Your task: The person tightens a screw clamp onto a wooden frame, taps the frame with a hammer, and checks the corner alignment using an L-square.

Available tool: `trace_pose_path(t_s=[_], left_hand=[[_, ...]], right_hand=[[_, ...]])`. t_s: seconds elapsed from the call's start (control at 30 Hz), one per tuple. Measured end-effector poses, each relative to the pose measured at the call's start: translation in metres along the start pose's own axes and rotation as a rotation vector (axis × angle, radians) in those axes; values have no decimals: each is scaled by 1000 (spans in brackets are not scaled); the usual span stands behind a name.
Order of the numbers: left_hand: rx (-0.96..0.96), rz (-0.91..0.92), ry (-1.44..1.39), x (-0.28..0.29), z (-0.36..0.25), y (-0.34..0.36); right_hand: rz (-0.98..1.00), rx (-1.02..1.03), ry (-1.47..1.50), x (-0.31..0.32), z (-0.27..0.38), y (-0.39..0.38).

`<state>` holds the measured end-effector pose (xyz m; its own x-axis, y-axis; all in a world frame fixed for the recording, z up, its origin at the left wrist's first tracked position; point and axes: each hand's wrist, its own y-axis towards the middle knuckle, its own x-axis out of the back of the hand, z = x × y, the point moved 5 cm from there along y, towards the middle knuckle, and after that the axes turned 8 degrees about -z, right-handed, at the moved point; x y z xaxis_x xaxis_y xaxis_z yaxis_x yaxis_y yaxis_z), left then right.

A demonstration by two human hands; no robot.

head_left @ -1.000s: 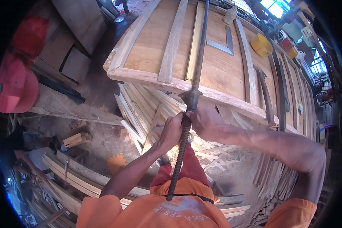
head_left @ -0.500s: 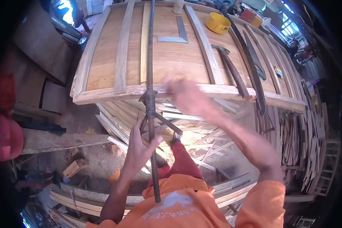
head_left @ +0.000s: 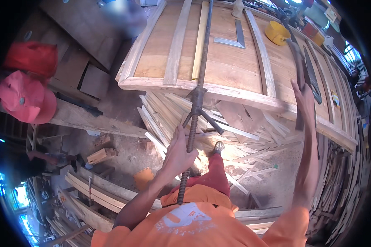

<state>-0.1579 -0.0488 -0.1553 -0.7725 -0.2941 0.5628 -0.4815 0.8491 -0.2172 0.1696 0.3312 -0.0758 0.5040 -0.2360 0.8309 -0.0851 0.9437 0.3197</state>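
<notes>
Swung the right hand (head_left: 306, 99) off the threaded rod (head_left: 193, 125) and out to the far side, clenched on a blurred dark shaft (head_left: 299, 119) at the panel's front edge. Kept the left hand (head_left: 178, 151) loosely cupped against the rod, fingers extended, below its winged nut (head_left: 197, 99). Had the rod lying across the wooden panel (head_left: 231, 68) and past its edge toward the orange shirt (head_left: 202, 224), with open room between both hands. Found a saw (head_left: 311, 74) crowding the shaft, with a yellow tub (head_left: 277, 33) farther back. Stood among splintery pale strips (head_left: 158, 113), facing coarse ridged metal and smooth-grained board.
</notes>
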Motion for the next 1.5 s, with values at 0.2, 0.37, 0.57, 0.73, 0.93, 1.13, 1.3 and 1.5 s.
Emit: trace_pose_path(t_s=[0.2,0.37,0.57,0.73,0.93,1.13,1.3,1.5], left_hand=[[-277,-226,252,-4,15,0],[44,270,-434,-31,27,5],[114,152,-400,-30,10,-9],[-171,-170,-233,-11,3,-2],[36,334,-704,-32,4,0],[174,376,-1016,-36,12,-3],[146,361,-884,-34,16,2],[135,226,-873,-29,31,5]], right_hand=[[325,-409,633,31,86,-221],[406,-439,996,-36,119,-298],[376,-407,1100,-62,142,-312],[327,-442,1236,-73,154,-317],[416,-319,1175,-87,167,-328],[243,-409,1280,-68,164,-313],[217,-391,1212,-59,162,-302],[-123,-22,524,-13,71,-142]])
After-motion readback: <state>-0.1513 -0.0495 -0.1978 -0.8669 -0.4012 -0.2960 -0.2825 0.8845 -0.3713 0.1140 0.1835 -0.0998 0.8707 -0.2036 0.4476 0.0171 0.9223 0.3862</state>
